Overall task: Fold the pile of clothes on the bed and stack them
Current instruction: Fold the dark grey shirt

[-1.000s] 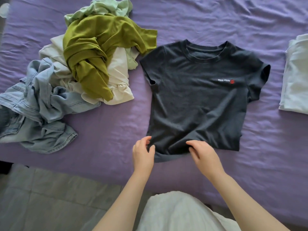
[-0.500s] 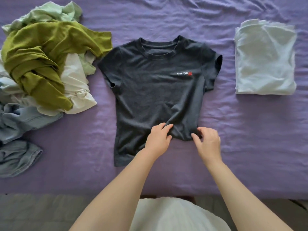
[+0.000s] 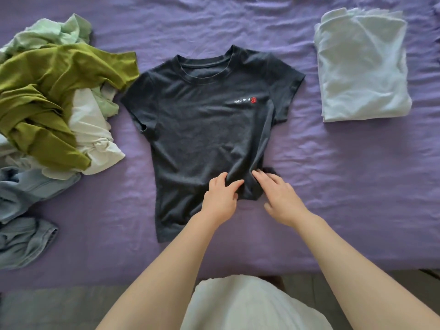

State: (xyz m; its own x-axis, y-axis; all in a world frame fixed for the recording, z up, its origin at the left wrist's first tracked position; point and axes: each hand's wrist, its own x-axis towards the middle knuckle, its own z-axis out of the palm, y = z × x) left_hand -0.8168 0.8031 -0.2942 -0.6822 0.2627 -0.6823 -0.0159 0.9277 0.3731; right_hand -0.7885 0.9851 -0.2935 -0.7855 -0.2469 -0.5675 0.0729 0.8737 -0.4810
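A: Where the hem bunches up at the near right corner of the dark T-shirt [image 3: 204,129], the person's left hand [image 3: 220,198] has its thumb and fingers closed on a fold of the cloth, pinching it.

B: And the right hand [image 3: 282,197]?

A: It lies just beside the left one, fingers fairly straight and spread, with the fingertips [image 3: 258,173] resting on the same bunched corner. It presses rather than grips, as far as the view shows.

B: How does the shirt itself lie?

A: Front up on the purple bedsheet [image 3: 345,182], collar away from the person, both short sleeves spread out. A small white logo with a red mark [image 3: 245,100] sits on the chest. The near left corner of the hem reaches closer to the bed's edge than the right corner, which is pulled up and creased under the hands.

B: What lies around it?

A: To the left is the unfolded pile: an olive green garment [image 3: 45,101] on top, a pale mint one [image 3: 54,32] behind it, a white one [image 3: 92,134] touching the olive piece, and light blue denim [image 3: 26,210] nearest the person. The olive sleeve lies just beside the shirt's left shoulder. To the right, well apart from the shirt, lies a folded white garment [image 3: 362,67]. The person's white clothing [image 3: 250,306] shows at the bottom, between the forearms.
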